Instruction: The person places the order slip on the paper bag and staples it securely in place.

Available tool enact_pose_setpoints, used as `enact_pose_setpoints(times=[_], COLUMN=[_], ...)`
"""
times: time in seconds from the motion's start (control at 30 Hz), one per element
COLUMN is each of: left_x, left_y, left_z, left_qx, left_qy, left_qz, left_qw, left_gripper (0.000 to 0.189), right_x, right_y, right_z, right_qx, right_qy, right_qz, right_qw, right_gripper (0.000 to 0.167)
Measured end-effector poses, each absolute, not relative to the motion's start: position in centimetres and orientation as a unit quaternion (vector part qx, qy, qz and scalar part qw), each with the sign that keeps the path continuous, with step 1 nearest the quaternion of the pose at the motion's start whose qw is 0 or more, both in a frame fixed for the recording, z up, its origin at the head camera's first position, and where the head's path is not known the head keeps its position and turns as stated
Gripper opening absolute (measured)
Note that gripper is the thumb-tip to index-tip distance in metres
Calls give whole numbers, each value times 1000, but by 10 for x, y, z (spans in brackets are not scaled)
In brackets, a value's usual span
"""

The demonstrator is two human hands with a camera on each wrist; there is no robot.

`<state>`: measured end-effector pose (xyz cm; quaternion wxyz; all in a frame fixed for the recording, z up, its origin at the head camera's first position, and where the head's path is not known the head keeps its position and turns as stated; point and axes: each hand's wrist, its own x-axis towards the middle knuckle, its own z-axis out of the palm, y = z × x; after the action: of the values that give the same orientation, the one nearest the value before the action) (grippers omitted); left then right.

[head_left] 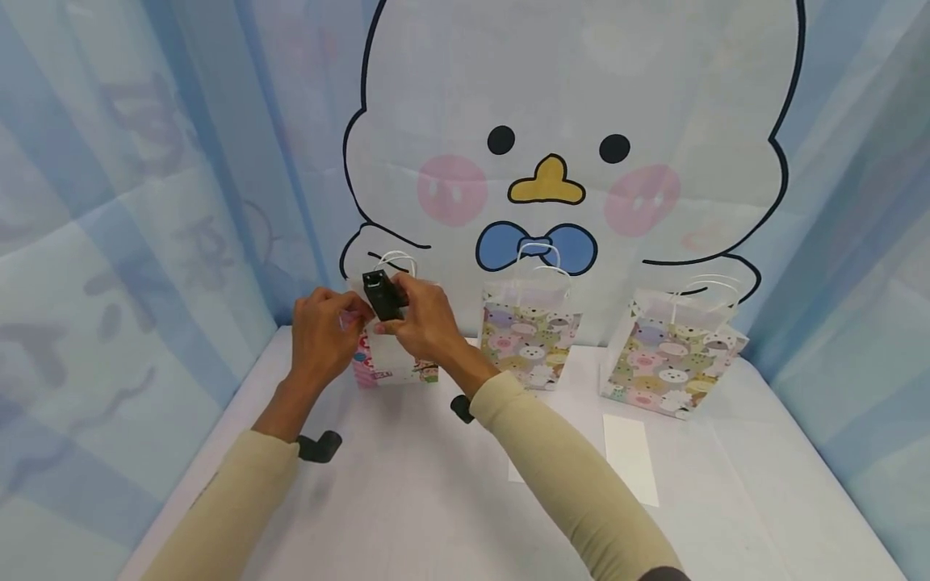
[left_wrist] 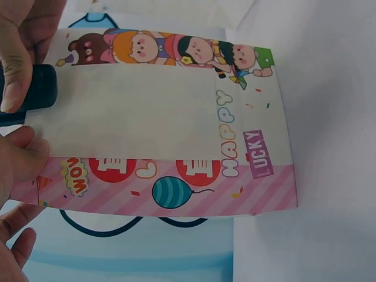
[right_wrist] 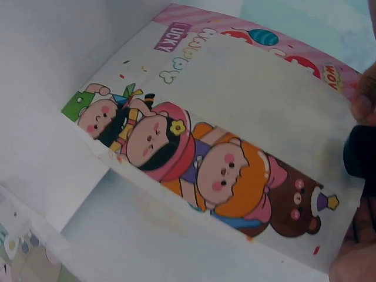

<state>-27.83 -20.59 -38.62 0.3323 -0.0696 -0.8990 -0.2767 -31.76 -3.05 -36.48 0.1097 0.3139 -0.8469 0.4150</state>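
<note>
A white gift bag with pink stripes and cartoon characters [left_wrist: 258, 188] stands at the left of the table. A blank white card [left_wrist: 129, 111] lies flat against its front, covering part of the print. My left hand [head_left: 320, 335] pinches the card and the bag together near the top edge. In my right hand [head_left: 429, 319] I grip a black stapler [head_left: 383, 297], its rounded end over the card's top edge in the left wrist view. The right wrist view shows the bag's front from the other side, with the stapler [right_wrist: 359, 151] at its right edge.
Two more gift bags with animal prints stand to the right, one in the middle [head_left: 530, 343] and one farther right [head_left: 664, 367]. White cards lie on the table [head_left: 690, 460], one [head_left: 630, 458] before the right bag, another partly under my right sleeve. A printed curtain [head_left: 450, 105] hangs behind.
</note>
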Motion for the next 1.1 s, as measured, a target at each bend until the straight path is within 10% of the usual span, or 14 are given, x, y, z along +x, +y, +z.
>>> enact_pose_setpoints(times=[1.1], left_x=[-274], left_y=[-204], left_z=[-388], left_qx=[-74], left_qy=[-894], left_qz=[-290], left_qw=[334], left_gripper=[6], right_x=[-278], right_y=[68], right_z=[-352], right_qx=[292], right_qy=[-829], right_qz=[472], right_qw=[66], right_gripper=[63])
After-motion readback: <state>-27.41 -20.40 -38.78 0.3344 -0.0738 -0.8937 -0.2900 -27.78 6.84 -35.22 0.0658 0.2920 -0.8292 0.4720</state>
